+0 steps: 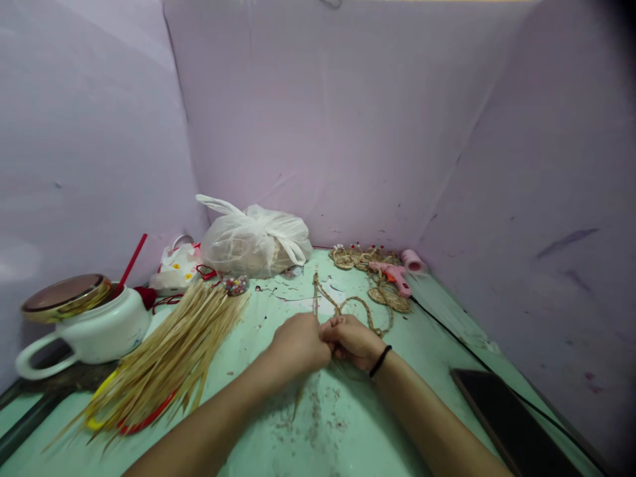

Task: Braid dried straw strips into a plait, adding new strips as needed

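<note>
head view: both hands bunched up on a braided cord, middle of the desk

the left hand (pixel 298 346) and right hand (pixel 354 340) meet knuckle to knuckle mid-desk (pixel 348 430), fingers curled in tight and pinching the braided cord (pixel 316 291) between them. the fingertips themselves are tucked out of sight. from the fingers the cord runs straight toward the far edge, and another stretch loops off to the right. it looks like dry, rough, tan twisted fibre.

a fan of flat pale straw strips (pixel 169 358) lies near the left edge, next to a glossy white pot (pixel 99 331). a crinkly plastic bag (pixel 253 242) sits at the far edge. in the far right corner there are flat coiled braid discs (pixel 390 297) and a pink glue gun (pixel 395 275). the desk top is mint green and speckled with crumbs.
</note>
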Tool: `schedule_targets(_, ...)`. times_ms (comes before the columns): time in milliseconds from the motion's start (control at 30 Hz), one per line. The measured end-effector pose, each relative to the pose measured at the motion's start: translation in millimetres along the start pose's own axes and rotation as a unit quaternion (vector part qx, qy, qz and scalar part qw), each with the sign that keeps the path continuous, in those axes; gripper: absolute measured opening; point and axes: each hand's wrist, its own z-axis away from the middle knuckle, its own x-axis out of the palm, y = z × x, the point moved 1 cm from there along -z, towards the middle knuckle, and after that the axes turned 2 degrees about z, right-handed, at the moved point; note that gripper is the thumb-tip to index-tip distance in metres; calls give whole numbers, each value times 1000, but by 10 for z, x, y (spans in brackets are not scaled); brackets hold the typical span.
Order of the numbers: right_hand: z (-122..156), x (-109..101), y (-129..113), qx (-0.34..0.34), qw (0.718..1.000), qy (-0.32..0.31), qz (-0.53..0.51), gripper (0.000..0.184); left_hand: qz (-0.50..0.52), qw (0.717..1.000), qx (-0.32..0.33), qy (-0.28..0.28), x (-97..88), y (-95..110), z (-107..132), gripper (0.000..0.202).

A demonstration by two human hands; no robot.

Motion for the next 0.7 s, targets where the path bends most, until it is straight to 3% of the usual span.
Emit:
schedule_targets(67, 18, -29, -23, 3, 1000, -14, -19, 10, -8, 1000, -16, 15, -115, -41, -95, 16)
schedule_targets(133, 37, -50, -46, 7, 999, -38, -37, 9, 63, 997, -53, 12, -189, -83, -176, 15)
schedule_targets(267, 44, -77, -54, 2, 996, -76, -52, 7, 216, 964, -125, -86, -142, -128, -232, 11)
schedule_targets(433, 1, -108, -12, -14, 996, -84, -36, 2, 320, 912, -153, -207, 5, -163, -245, 9)
schedule_targets(600, -40, -120, 15, -67, 990, -47, 113, 6, 239, 953, -139, -126, 57, -149, -227, 13)
schedule_targets(700, 5, -103, -31, -125, 952, 29, 279, 8, 206, 968, -124, -75, 91, -113, -199, 20)
